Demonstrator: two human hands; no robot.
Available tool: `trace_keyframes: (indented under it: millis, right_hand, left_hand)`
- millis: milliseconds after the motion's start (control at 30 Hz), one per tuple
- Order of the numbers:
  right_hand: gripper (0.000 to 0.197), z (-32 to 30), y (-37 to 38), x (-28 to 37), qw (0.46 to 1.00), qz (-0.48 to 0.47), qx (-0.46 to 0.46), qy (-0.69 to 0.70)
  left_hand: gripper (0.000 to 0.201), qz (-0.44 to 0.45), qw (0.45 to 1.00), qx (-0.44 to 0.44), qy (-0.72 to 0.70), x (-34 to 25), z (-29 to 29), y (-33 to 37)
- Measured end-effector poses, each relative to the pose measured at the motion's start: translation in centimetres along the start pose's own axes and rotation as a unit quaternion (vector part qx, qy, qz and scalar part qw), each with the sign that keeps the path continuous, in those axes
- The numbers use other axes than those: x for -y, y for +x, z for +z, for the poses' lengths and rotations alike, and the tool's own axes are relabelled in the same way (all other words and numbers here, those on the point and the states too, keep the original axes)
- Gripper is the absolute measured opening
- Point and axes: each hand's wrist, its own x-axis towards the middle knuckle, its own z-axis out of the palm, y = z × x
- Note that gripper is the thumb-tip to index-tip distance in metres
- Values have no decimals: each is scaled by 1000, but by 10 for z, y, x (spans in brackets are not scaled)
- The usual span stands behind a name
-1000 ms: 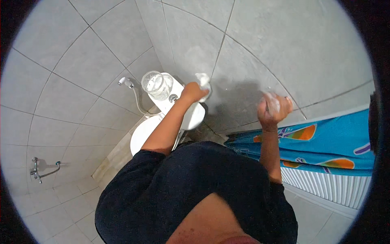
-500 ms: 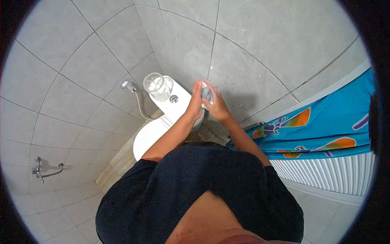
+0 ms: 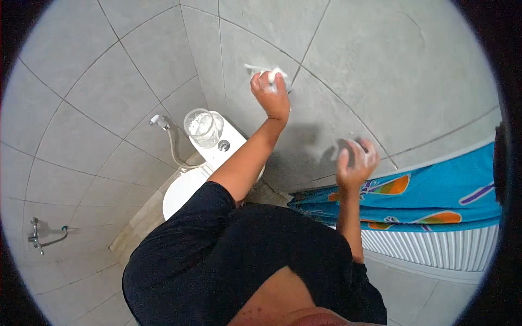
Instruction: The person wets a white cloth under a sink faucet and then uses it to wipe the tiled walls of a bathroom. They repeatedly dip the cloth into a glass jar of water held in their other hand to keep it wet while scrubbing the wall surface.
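"On the cistern [image 3: 232,133]: which item?"
"Clear jar [image 3: 207,136]; next, left hand [image 3: 271,102], fingers curled round the lathered pad [image 3: 274,74] at the wall [image 3: 244,46] (likely light, soft, slippery: grip its sides)"
"Right hand [image 3: 355,167]?"
"Fingers spread, holding nothing"

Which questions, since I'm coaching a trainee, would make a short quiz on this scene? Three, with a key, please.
1. What does the left hand hold?
2. True or false: the right hand is touching the left hand.
3. Where does the clear jar stand? A) on the floor; B) on the white toilet tank; C) on the blue cloth.

Key: 1. A white, foamy item; its exact kind is unclear. 2. False. 3. B.
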Motion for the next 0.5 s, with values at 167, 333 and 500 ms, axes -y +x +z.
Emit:
trace_keyframes:
  millis: [167, 333, 500]
  right_hand:
    - [17, 12, -29, -42, 987, -97, -8, -128]
    - [14, 25, -22, -36, 977, -104, -56, -176]
    - [13, 22, -20, -31, 971, -116, -74, -197]
  left_hand:
    - [23, -220, 970, 3, 100, 112, 16, -38]
    - [27, -237, 967, 41, 80, 110, 1, -67]
    - [28, 36, 997, -10, -65, 26, 14, 9]
